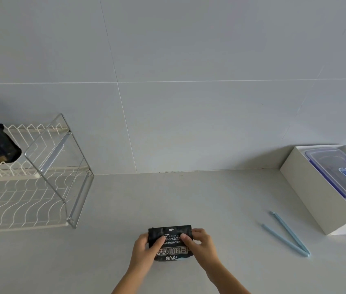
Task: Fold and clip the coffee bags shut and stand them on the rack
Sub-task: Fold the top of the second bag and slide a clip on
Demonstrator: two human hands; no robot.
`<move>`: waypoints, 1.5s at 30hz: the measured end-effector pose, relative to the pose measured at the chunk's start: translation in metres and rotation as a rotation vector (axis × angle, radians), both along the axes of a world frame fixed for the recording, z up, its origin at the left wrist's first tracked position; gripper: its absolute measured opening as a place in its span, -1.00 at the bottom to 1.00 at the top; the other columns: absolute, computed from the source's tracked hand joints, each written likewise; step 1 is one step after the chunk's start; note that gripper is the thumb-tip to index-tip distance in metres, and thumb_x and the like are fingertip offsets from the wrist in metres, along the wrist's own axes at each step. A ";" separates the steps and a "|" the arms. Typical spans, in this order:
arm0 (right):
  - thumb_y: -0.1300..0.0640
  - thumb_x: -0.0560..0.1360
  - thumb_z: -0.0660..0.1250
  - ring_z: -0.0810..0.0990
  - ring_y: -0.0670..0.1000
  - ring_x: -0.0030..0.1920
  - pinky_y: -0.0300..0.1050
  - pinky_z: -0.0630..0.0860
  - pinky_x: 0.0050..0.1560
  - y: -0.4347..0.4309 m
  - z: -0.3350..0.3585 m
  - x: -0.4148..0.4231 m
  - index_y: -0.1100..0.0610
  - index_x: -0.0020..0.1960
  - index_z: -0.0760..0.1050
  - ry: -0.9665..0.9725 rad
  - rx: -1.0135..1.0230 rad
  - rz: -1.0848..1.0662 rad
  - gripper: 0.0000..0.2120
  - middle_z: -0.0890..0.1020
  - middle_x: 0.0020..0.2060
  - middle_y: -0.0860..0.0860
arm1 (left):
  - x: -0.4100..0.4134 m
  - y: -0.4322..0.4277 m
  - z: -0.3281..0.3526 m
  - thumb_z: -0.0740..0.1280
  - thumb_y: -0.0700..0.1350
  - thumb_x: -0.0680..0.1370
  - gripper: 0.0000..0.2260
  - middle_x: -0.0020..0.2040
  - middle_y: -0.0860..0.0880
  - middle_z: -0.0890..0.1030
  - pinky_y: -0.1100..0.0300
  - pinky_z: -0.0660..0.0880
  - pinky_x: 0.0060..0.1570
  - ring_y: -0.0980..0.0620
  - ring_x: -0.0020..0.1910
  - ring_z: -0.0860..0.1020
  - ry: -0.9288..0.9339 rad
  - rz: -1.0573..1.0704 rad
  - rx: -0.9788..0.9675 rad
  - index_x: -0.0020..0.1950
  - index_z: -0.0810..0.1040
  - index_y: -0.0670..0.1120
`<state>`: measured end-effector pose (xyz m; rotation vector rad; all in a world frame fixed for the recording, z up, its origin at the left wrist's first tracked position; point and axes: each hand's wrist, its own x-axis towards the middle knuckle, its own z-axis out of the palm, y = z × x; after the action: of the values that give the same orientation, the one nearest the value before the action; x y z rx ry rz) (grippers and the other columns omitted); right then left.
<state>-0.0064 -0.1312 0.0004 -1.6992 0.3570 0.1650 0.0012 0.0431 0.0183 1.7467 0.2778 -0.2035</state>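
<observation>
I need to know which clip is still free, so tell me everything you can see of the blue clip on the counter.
The blue clip is a long, thin, pale blue bar clip, plastic by its look. It lies open in a narrow V, its two arms joined at the near right end. It rests flat on the counter, right of the hands, just in front of the white box. Nothing touches it.

Lidded container [337,172] in white box [307,187]

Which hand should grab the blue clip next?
Probably the right hand. The blue clip lies open on the counter on that side, with nothing between them. The left hand is farther away and could keep holding the coffee bag.
</observation>
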 end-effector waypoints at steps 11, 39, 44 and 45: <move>0.43 0.42 0.37 0.61 0.10 -0.10 -0.33 0.49 -0.18 -0.111 -0.008 -0.036 0.07 -0.15 0.60 -0.133 -0.405 -0.254 -0.74 0.62 -0.09 0.17 | 0.002 0.002 -0.014 0.42 -0.12 0.45 -0.91 -0.17 -0.07 0.68 0.31 0.46 -0.28 0.03 -0.15 0.63 0.036 0.059 -0.051 -0.11 0.61 -0.11; 0.28 0.38 0.47 0.49 0.24 0.16 0.03 0.47 0.07 -0.140 -0.027 -0.014 -0.04 -0.23 0.63 0.015 -0.629 -0.093 -0.78 0.47 0.19 0.16 | 0.002 -0.013 -0.010 0.45 -0.04 0.41 -0.85 -0.11 -0.04 0.66 0.42 0.47 -0.33 0.11 -0.11 0.62 0.130 -0.103 -0.079 -0.12 0.57 -0.07; 0.41 0.44 0.36 0.63 0.09 -0.12 -0.25 0.63 -0.27 -0.132 0.009 0.000 0.10 -0.18 0.62 -0.031 -0.091 -0.196 -0.78 0.59 0.06 0.18 | 0.004 -0.012 -0.010 0.45 -0.04 0.41 -0.86 -0.10 -0.04 0.66 0.36 0.48 -0.25 0.06 -0.08 0.62 0.138 -0.118 -0.082 -0.12 0.57 -0.06; 0.41 0.45 0.36 0.65 0.01 -0.17 -0.30 0.61 -0.29 -0.127 0.017 0.001 0.10 -0.17 0.63 -0.027 -0.063 -0.130 -0.78 0.63 0.02 0.14 | 0.005 -0.012 -0.010 0.46 -0.05 0.41 -0.86 -0.10 -0.04 0.66 0.36 0.48 -0.26 0.06 -0.09 0.62 0.140 -0.117 -0.086 -0.11 0.57 -0.06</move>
<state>-0.0057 -0.2582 0.0178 -1.7324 0.4555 0.0351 0.0059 0.0312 0.0085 1.6674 0.2643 -0.4180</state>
